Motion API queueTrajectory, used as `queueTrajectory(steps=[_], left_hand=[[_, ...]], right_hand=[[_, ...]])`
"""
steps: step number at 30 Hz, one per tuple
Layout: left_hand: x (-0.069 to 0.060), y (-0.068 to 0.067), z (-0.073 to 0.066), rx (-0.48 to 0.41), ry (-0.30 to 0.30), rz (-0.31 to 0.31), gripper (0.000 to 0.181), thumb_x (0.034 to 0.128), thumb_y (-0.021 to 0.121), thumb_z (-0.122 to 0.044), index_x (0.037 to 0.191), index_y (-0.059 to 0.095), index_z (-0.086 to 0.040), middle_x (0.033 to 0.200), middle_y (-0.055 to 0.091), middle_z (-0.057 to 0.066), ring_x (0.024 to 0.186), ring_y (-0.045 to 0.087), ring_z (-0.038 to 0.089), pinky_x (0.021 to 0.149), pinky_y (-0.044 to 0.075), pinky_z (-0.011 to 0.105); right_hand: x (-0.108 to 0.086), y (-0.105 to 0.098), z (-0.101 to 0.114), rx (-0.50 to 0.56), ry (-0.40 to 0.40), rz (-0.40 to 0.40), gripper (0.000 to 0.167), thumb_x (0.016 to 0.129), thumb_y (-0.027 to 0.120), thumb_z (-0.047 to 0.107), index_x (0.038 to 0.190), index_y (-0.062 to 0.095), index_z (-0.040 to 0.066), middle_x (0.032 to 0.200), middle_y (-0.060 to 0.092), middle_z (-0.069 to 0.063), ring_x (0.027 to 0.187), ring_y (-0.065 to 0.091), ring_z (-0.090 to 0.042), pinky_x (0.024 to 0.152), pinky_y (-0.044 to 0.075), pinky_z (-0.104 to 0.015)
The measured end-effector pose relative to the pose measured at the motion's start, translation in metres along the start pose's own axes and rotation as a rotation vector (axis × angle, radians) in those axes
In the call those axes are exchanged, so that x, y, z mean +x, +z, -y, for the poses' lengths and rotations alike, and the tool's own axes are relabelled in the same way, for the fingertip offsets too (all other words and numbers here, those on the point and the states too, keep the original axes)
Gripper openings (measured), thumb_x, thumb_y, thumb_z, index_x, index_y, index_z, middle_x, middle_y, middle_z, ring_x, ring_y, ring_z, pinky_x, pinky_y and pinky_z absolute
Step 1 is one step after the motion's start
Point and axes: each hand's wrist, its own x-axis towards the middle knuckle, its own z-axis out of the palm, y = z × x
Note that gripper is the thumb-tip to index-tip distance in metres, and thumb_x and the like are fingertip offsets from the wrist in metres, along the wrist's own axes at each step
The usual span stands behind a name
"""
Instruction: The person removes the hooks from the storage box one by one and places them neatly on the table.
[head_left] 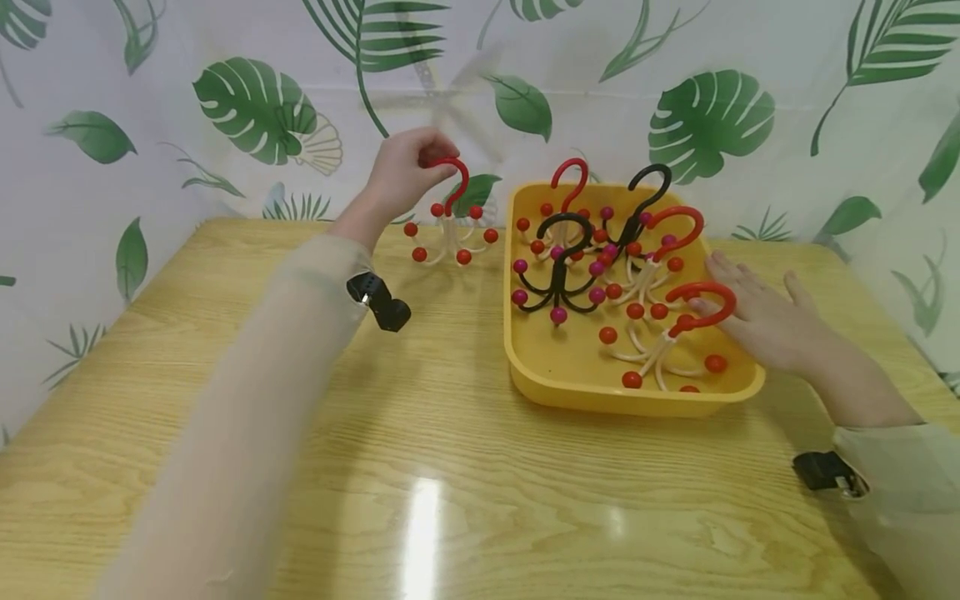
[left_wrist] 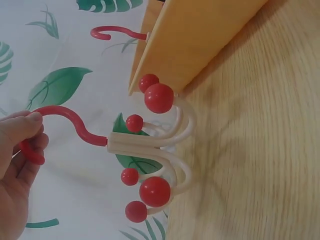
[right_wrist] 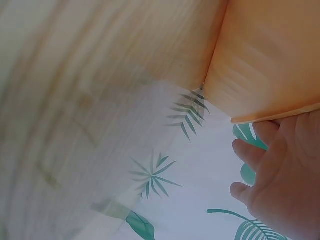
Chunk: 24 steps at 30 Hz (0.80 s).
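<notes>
In the head view my left hand (head_left: 408, 171) pinches the red hook of a multi-arm hanger (head_left: 450, 229) by its curled end. The hanger hangs upright, its pale curved arms tipped with red balls. It is left of the yellow tray (head_left: 637, 404); whether its arms touch the table, I cannot tell. My right hand (head_left: 780, 325) rests at the tray's right rim, fingers extended outside and thumb over the edge. Inside the tray stand a black hanger (head_left: 558, 275) with magenta balls, another black hanger (head_left: 652, 179), and several red-hooked hangers, one of them a front-right hanger (head_left: 667, 337).
All this stands on a wood-grain table (head_left: 420, 433). A white wall covering (head_left: 585, 100) with green leaf prints rises behind the table. Light reflects off the table's near part.
</notes>
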Motion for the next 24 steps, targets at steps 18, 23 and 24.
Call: queueTrajectory(steps=[18, 23, 24], left_hand=[[0.024, 0.033, 0.016, -0.007, -0.046, -0.060, 0.018, 0.0916, 0.062, -0.007, 0.109, 0.064, -0.003, 0.108, 0.064, 0.007, 0.096, 0.057, 0.017, 0.086, 0.045, 0.016], [0.026, 0.040, 0.020, -0.018, -0.043, -0.051, 0.019, 0.0926, 0.060, -0.007, 0.111, 0.063, -0.003, 0.110, 0.062, 0.006, 0.099, 0.055, 0.017, 0.088, 0.044, 0.016], [0.026, 0.042, 0.022, -0.019, -0.037, -0.052, 0.019, 0.0925, 0.061, -0.007, 0.111, 0.063, -0.004, 0.110, 0.062, 0.006, 0.099, 0.054, 0.017, 0.088, 0.044, 0.016]], right_hand=[[-0.001, 0.001, 0.001, 0.027, -0.021, -0.014, 0.075, 0.101, 0.026, 0.053, 0.152, 0.002, 0.004, 0.157, -0.003, -0.016, 0.141, 0.002, -0.043, 0.101, -0.022, -0.062], [-0.001, 0.001, 0.000, 0.031, -0.022, -0.016, 0.075, 0.101, 0.027, 0.053, 0.151, 0.001, 0.004, 0.157, -0.004, -0.016, 0.141, 0.001, -0.042, 0.101, -0.022, -0.062], [-0.001, 0.001, -0.001, 0.030, -0.023, -0.017, 0.075, 0.101, 0.027, 0.053, 0.151, 0.001, 0.004, 0.157, -0.003, -0.016, 0.141, 0.001, -0.042, 0.101, -0.022, -0.062]])
